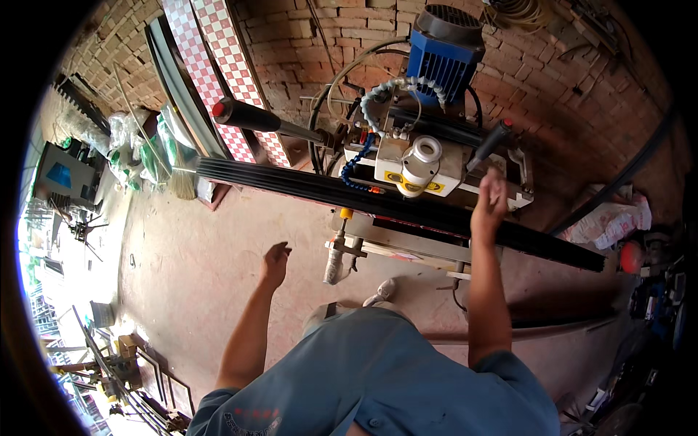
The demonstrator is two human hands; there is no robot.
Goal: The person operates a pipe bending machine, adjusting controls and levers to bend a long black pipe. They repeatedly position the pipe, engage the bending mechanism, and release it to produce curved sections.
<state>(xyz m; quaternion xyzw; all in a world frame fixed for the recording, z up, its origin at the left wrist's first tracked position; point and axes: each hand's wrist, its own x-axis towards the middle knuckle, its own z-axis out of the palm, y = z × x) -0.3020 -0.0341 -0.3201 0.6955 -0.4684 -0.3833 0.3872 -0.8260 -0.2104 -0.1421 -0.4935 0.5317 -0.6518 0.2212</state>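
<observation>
A long dark ribbed profile (pixel 305 186) lies across a bench machine in front of me, its ends sticking out on both sides. The machine has a white housing (pixel 454 163) with a round white knob-like cap (pixel 426 150), and a blue motor (pixel 445 54) behind. My right hand (pixel 491 203) is raised over the profile, just below a dark lever handle (pixel 492 142) with a red button; its fingers look loosely bent and hold nothing I can see. My left hand (pixel 275 264) hangs in the air left of the machine, fingers loosely apart, with nothing in it.
Another dark handle (pixel 247 116) with a red end juts out at the machine's left. Checked red-and-white panels (pixel 229 65) lean on the brick wall. Wrapped bundles (pixel 134 145) stand far left, a white sack (pixel 614 218) at right. A pneumatic cylinder (pixel 334 261) hangs at the machine's front.
</observation>
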